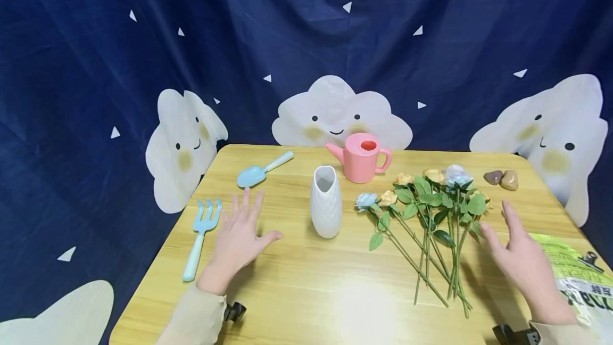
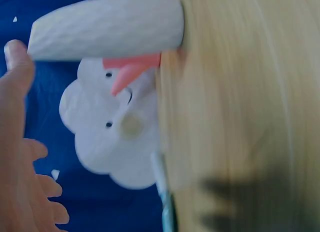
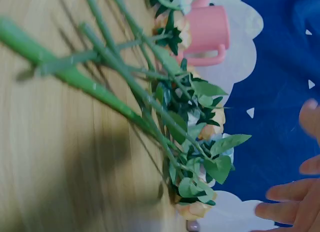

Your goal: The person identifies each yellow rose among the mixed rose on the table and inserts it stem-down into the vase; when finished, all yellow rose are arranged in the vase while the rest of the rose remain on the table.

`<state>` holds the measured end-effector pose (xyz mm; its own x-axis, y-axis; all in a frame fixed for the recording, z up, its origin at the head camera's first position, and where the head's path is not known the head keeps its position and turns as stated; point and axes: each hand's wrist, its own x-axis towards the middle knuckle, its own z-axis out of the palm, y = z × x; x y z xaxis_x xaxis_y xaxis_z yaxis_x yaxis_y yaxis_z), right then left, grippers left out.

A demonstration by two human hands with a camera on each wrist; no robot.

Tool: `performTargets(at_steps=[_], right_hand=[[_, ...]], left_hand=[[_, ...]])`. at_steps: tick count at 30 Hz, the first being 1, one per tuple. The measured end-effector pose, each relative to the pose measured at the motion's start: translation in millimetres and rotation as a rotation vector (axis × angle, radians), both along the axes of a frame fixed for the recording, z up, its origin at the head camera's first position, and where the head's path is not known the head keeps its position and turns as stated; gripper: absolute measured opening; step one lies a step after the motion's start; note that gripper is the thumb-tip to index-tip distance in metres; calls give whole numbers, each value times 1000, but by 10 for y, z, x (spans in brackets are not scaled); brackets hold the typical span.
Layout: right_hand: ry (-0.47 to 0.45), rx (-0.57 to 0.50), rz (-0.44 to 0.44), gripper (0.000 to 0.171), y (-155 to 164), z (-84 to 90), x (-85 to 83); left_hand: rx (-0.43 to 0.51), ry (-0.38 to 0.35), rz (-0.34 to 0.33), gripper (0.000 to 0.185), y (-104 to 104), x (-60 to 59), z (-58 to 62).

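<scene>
Dark blue cloth (image 1: pixel 306 31) with white triangles and smiling clouds (image 1: pixel 294 113) hangs behind a pale wooden counter (image 1: pixel 287 292). Head view: the left hand (image 1: pixel 241 233), left of centre, has its fingers spread and holds nothing; the right hand (image 1: pixel 522 260), lower right, is likewise empty, thumb and fingers apart, just beside a loose pile of artificial flowers (image 1: pixel 431 199) right of centre. Near the middle, a white textured vase (image 1: pixel 327 212) stands upright. Tall and narrow-based, it could likely tip if the left thumb or sleeve swept sideways into it. The flower stems cross one another, so pulling one would probably drag others along. Around these, a pink watering can (image 1: pixel 359 166) stands behind the vase, a blue trowel (image 1: pixel 251 177) lies beyond the left fingertips, a blue fork (image 1: pixel 193 257) lies left of that hand, and two stones (image 1: pixel 509 180) sit upper right. A green-and-white bag (image 1: pixel 574 276) with a black clip (image 1: pixel 591 261) lies beside the right forearm and may get in its way. Left wrist view, turned sideways: the vase crosses the upper left, partly hiding the can; the hand's fingers line the left edge. Right wrist view, also sideways: tangled stems fill the upper left, with the open-fingered hand at lower right, apart from them.
</scene>
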<state>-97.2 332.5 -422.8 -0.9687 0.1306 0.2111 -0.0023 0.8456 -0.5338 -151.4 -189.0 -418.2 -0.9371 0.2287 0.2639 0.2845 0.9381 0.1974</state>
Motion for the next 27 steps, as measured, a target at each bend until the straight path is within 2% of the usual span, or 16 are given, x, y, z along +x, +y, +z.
performTargets(at_steps=[4, 9, 12, 13, 17, 19, 20, 24, 27], right_hand=[[-21, -159, -51, 62, 18, -40, -5], [-15, -349, -51, 54, 45, -160, -26], [-70, -506, -51, 55, 33, -241, -33], [-94, -551, -58, 55, 30, -262, -39], [-168, -635, -84, 51, 0, -343, -83], [-187, -677, -103, 48, -23, -373, -119], [-199, -691, -116, 48, -38, -387, -135], [-236, -784, -176, 46, -91, -411, -195], [-259, -815, -209, 45, -117, -425, -226]], left_hand=[[202, -57, -62, 96, 200, -30, -36], [445, -95, -138, 91, 442, -94, -58], [625, -115, -193, 85, 580, -143, -55], [690, -136, -211, 82, 633, -138, -3], [905, -146, -282, 80, 817, -209, -2], [959, -131, -291, 82, 900, -238, -18], [982, -106, -295, 83, 932, -272, -74], [1069, -61, -285, 81, 1058, -317, -115], [1108, -46, -278, 80, 1132, -355, -147]])
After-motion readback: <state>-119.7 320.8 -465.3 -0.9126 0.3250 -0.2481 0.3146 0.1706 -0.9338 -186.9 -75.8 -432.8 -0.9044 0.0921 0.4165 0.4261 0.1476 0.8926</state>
